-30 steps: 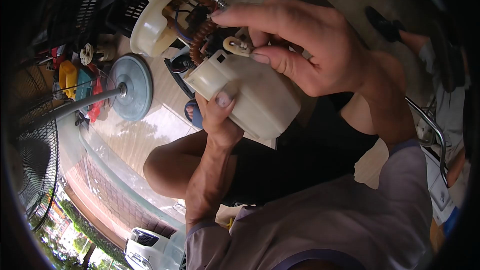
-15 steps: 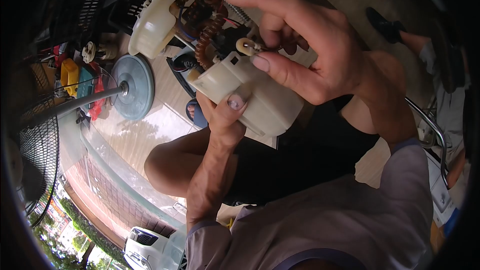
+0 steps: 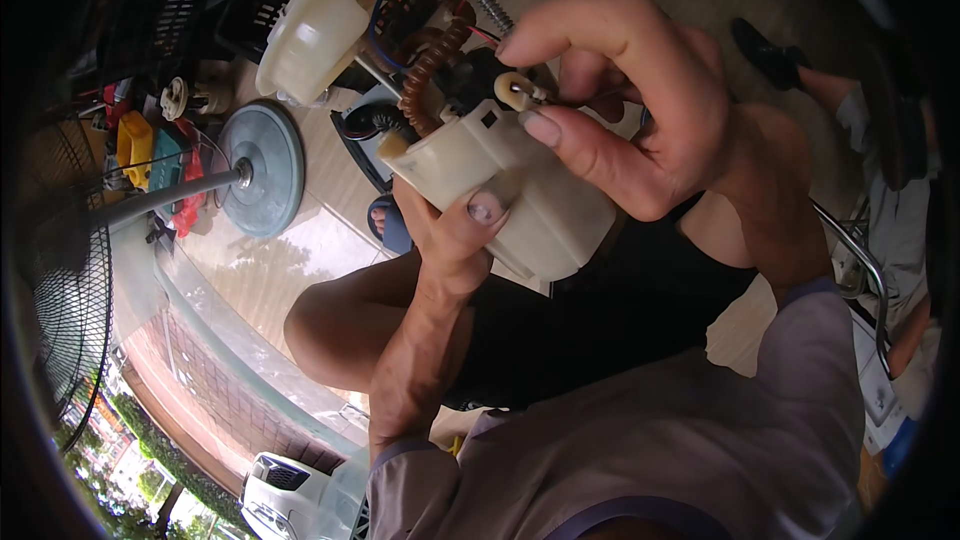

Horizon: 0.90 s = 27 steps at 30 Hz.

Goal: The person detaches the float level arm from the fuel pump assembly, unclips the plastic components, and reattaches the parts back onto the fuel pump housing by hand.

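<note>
A fuel pump assembly is held up over my lap, with a cream plastic cup (image 3: 535,195) below and a round cream cap (image 3: 310,35) above. My left hand (image 3: 465,235) grips the cup from below, thumb across its side. Between cap and cup show a coiled brown hose (image 3: 430,70), coloured wires and a metal spring (image 3: 483,0). My right hand (image 3: 640,105) is closed beside the cup's upper rim. Its thumb presses near a small cream ring-like piece (image 3: 515,92) with a dark hole. The other fingers curl behind and partly hide the grip.
A fan (image 3: 75,280) with a round grey base (image 3: 262,170) stands at left. Past it lie a yellow item (image 3: 135,152) and another pump part (image 3: 195,98). Black crates (image 3: 190,0) are at upper left. Another person's leg and dark shoe (image 3: 768,52) appear at right, near a metal chair frame (image 3: 865,270).
My right index finger has come away from the spring and bent closer to the small cream piece. The assembly has shifted slightly to the right, with my left hand still gripping it.
</note>
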{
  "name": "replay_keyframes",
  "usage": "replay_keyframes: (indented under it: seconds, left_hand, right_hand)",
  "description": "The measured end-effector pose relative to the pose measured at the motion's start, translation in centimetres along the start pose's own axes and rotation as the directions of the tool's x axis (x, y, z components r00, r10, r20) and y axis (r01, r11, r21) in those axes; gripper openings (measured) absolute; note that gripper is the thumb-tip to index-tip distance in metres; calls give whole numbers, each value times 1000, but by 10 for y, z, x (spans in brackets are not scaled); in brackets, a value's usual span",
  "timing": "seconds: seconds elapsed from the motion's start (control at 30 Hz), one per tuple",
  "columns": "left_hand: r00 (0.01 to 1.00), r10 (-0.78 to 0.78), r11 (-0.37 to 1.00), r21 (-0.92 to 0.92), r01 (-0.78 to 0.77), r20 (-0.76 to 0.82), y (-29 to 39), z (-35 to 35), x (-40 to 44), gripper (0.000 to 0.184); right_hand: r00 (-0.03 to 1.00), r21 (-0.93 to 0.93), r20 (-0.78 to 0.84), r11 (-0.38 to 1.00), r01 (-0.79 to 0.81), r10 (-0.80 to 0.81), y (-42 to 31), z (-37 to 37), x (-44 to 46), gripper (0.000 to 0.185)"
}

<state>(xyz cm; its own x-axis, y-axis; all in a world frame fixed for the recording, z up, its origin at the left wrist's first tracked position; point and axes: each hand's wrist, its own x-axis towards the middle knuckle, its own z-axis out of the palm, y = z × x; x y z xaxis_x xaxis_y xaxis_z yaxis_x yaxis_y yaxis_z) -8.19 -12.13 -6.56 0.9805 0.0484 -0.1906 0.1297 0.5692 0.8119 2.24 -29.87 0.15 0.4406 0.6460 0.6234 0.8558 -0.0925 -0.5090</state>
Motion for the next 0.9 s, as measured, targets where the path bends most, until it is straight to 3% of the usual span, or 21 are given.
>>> replay_keyframes:
  seconds: [0.4, 0.63, 0.9]
  left_hand:
    - [996, 71, 997, 44, -68, -49, 0, 5, 8, 72]
    - [999, 46, 997, 62, -47, 20, 1, 4, 8, 71]
    - [991, 121, 990, 84, -116, -61, -2, 13, 13, 70]
  right_hand:
    - [991, -76, -33, 989, 127, -130, 8, 1, -4, 37]
    - [989, 8, -49, 990, 139, -138, 8, 3, -2, 32]
    - [992, 77, -77, 992, 101, -95, 6, 6, 0, 24]
